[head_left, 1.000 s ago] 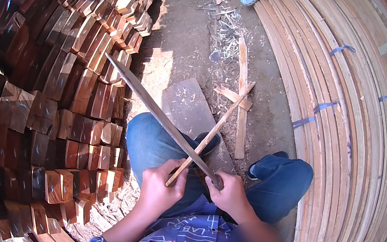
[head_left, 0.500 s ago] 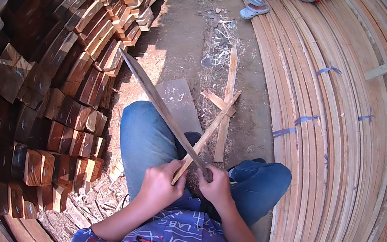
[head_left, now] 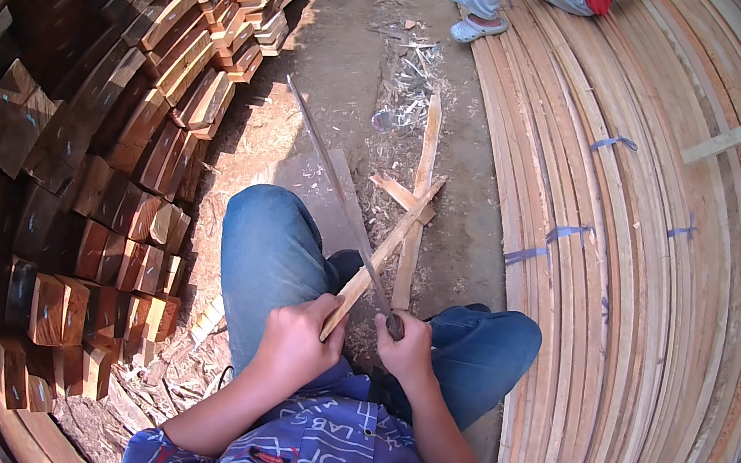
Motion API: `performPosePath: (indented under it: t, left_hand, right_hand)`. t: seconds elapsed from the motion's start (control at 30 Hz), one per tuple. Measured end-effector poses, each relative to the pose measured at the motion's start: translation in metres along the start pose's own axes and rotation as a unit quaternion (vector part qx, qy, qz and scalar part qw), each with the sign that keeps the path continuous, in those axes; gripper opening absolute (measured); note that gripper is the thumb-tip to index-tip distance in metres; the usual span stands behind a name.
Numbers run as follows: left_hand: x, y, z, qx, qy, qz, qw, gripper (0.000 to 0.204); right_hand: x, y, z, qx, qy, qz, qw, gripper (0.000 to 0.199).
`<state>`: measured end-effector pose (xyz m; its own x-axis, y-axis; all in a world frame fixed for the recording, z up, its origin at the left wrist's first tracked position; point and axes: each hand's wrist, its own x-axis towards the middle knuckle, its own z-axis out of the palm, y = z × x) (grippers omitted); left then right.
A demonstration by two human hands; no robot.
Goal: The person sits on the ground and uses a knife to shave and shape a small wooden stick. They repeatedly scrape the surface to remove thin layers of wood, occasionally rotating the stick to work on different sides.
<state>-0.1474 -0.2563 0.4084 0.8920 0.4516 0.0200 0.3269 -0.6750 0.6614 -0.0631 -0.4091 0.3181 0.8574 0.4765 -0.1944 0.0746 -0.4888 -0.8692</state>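
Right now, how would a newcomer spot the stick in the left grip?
Start at the blue-jeaned legs. Above them, the left grip holds a pale stick slanting away to the right. Unlike the strips lying on the ground, it's handheld and crosses the long dark blade.

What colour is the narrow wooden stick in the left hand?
The narrow wooden stick is light yellowish tan, best seen in the head view.

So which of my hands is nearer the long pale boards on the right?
Right. The right hand, gripping the long blade, is left of the pale boards; the left hand, holding the wooden stick, is farther left of them.
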Motion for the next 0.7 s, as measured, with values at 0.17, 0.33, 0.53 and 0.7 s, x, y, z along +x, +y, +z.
performPosePath:
  t: [0.17, 0.33, 0.53, 0.7]
  left_hand:
    - [0.003, -0.007, -0.005, -0.008, -0.005, -0.007, 1.0, 0.013]
    - [0.01, -0.016, -0.012, -0.019, 0.036, -0.038, 0.998, 0.01]
    - [0.015, -0.017, -0.015, -0.008, 0.035, -0.049, 0.998, 0.01]
    - [0.013, -0.025, -0.018, 0.003, 0.019, -0.056, 0.998, 0.01]
  right_hand:
    - [0.021, 0.066, 0.021, -0.07, 0.03, -0.016, 0.997, 0.022]
    - [0.019, 0.024, 0.013, -0.057, -0.036, 0.015, 0.998, 0.02]
    - [0.015, 0.0, 0.008, -0.037, -0.044, -0.067, 0.996, 0.018]
    - [0.036, 0.049, 0.039, -0.035, -0.005, 0.0, 0.999, 0.02]
